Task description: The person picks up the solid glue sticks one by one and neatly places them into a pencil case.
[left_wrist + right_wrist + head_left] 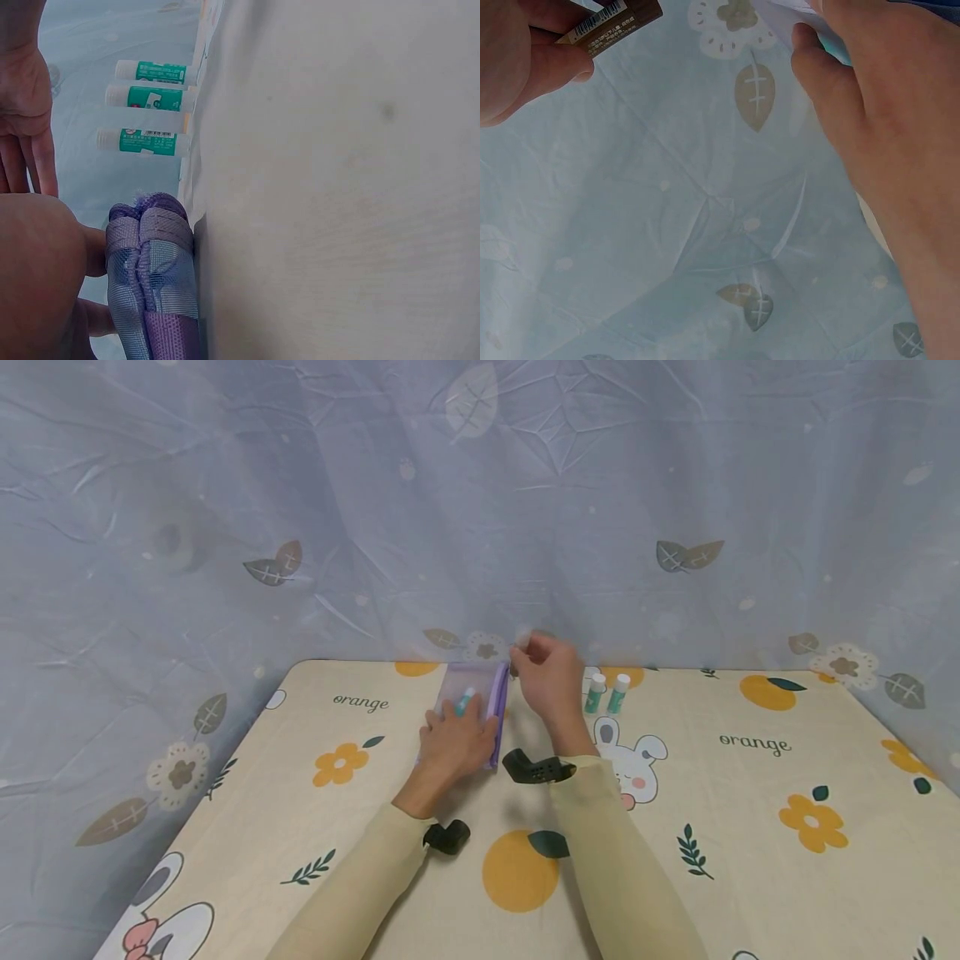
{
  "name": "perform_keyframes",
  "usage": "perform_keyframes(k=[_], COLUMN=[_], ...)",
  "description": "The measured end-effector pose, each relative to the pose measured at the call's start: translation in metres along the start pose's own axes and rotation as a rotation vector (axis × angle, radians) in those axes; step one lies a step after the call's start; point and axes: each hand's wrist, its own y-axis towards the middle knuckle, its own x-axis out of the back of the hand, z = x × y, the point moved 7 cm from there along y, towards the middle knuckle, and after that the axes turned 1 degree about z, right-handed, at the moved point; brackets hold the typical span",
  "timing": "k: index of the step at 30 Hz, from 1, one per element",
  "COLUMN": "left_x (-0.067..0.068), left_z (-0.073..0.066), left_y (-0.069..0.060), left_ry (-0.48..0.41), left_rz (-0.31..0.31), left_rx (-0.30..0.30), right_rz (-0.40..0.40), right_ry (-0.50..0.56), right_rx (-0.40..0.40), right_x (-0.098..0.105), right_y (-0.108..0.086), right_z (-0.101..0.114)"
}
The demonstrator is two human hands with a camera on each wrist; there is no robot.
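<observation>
A purple mesh pouch (pixel 471 677) lies flat towards the table's back, with a teal, white-capped stick (pixel 465 701) showing beneath the left fingers. My left hand (pixel 452 739) rests on it, fingers spread. In the left wrist view, the pouch's zipped edge (pixel 154 255) stands beside my left hand (pixel 37 274). My right hand (pixel 550 681) is raised at the pouch's back right corner. There, the right wrist view shows my right hand (pixel 517 67) pinching a small brown item (pixel 611 26) with a barcode; its far end is cut off by the frame.
Two green-and-white sticks (pixel 595 693) (pixel 618 693) stand right of my right hand. The left wrist view shows three such sticks (pixel 155 97) in a row beyond the pouch. A patterned cloth covers the table (pixel 300 760), and a grey-blue curtain (pixel 480 527) hangs behind its back edge.
</observation>
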Motion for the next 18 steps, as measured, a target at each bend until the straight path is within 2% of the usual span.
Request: perform_keyframes(k=[11, 18], left_x=[0.001, 0.002], left_z=[0.000, -0.001], left_y=[0.000, -0.001], left_ry=[0.003, 0.005], left_rz=[-0.002, -0.004], left_rx=[0.000, -0.001], right_rz=[0.065, 0.092], right_ry=[0.003, -0.040], right_rx=[-0.082, -0.128], right_x=[-0.009, -0.015], right_y=[-0.001, -0.001], right_z=[-0.012, -0.022])
